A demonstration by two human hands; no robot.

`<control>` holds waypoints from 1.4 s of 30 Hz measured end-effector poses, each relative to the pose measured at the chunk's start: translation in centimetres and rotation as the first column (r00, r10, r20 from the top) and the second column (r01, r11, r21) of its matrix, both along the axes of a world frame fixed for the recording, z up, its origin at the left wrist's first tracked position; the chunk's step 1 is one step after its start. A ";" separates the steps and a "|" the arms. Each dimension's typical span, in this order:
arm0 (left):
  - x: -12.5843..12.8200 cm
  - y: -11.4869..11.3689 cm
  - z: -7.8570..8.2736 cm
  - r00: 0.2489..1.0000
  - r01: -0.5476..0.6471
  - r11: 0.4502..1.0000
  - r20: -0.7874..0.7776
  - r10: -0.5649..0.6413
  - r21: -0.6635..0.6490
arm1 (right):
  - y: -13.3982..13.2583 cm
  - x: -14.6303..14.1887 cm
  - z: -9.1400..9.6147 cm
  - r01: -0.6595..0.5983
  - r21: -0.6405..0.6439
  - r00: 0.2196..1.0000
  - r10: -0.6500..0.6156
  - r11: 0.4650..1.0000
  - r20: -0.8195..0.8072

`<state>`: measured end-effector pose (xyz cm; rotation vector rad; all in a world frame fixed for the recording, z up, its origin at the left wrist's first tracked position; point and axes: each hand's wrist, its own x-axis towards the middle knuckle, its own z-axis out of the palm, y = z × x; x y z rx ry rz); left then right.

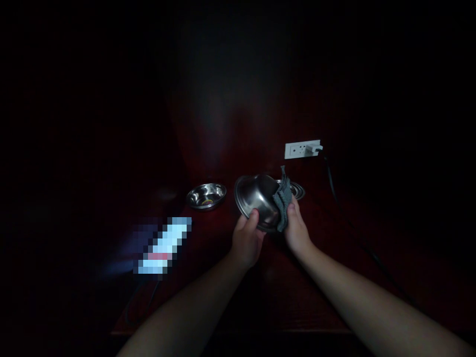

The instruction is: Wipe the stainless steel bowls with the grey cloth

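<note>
A shiny steel bowl (260,193) is held up on its side above the dark red table, its rounded underside facing right. My left hand (248,240) grips its rim from below, with the thumb on the outside. In my right hand (296,228) is a folded grey-green cloth (283,198), pressed against the bowl's base. The fingers behind the cloth are partly hidden. Behind the cloth, another round steel dish (298,190) shows only in part. To the left, a shallow steel bowl (207,197) sits upright with a coloured sticker inside.
A lit, pixelated screen (163,248) stands at the left of the table (297,297), with a thin cable near it. On the back wall is a white socket plate (302,148) with a plug in it. Its black cord (357,238) runs down along the right side. The surroundings are very dark.
</note>
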<state>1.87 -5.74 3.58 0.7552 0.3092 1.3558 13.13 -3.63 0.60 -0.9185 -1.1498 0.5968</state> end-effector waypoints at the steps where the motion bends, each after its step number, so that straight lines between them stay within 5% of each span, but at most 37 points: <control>1: -0.1 0.0 0.1 1.000 -0.009 1.000 0.007 0.009 -0.019 | 0.1 0.1 -0.2 0.006 0.014 1.000 -0.006 1.000 0.029; 13: -1.7 1.8 0.3 1.000 -0.006 0.970 0.016 0.010 -0.244 | 0.5 1.7 0.0 0.010 0.172 0.953 -0.061 0.985 0.296; 20: -2.1 3.4 0.3 0.996 -0.057 0.945 0.049 0.077 -0.323 | 0.8 2.4 1.0 -0.119 0.083 0.991 0.113 0.989 0.075; 26: -2.2 4.8 -0.6 0.984 -0.143 0.908 0.046 0.175 -0.395 | 1.2 2.5 1.5 -0.009 0.030 0.994 0.006 1.000 0.113; 29: -2.2 5.2 -1.1 0.974 -0.186 0.886 0.038 0.223 -0.424 | 1.7 2.5 1.0 -0.047 0.004 0.997 0.047 0.999 0.065; 34: -2.5 5.3 -1.6 0.980 -0.168 0.888 0.025 0.198 -0.429 | 2.2 2.7 0.1 -0.018 -0.150 1.000 0.020 0.988 0.011; 38: -2.5 5.4 -1.7 0.984 -0.147 0.874 0.019 0.176 -0.463 | 2.0 2.5 0.1 -0.201 -0.217 0.970 0.162 0.955 -0.184; 42: -2.5 5.6 -2.1 0.995 -0.078 0.879 0.021 0.100 -0.470 | 1.7 2.3 0.6 -0.256 -0.238 0.920 0.161 0.937 -0.357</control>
